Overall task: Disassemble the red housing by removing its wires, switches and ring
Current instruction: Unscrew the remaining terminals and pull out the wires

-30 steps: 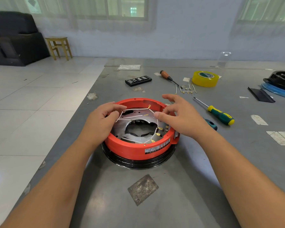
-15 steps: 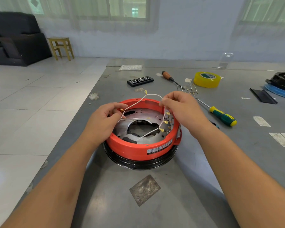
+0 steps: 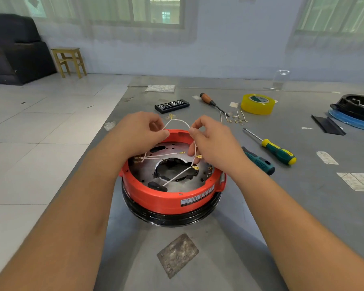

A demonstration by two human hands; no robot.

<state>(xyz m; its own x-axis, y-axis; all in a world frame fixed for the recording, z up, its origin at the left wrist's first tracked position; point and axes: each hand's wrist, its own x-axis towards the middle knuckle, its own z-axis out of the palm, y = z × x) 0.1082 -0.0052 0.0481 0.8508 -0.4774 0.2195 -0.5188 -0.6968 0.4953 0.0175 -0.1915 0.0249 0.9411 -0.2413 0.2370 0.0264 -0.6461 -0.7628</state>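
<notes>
Holding white wires above red housing

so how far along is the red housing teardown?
Early-to-mid. Done: a few loose wires lie by the tape. In hand: left hand and right hand pinch the white wire bundle above the red housing. Left: one lead runs inside, plus switches and ring.

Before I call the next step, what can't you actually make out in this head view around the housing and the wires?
- Label on the red housing: print too small.
- Near rim hides the housing's inside front wall.
- Right hand hides the housing's right side.
- Where the white wires end: the left hand covers one run.
- Black part: cut off at the right edge.
</notes>
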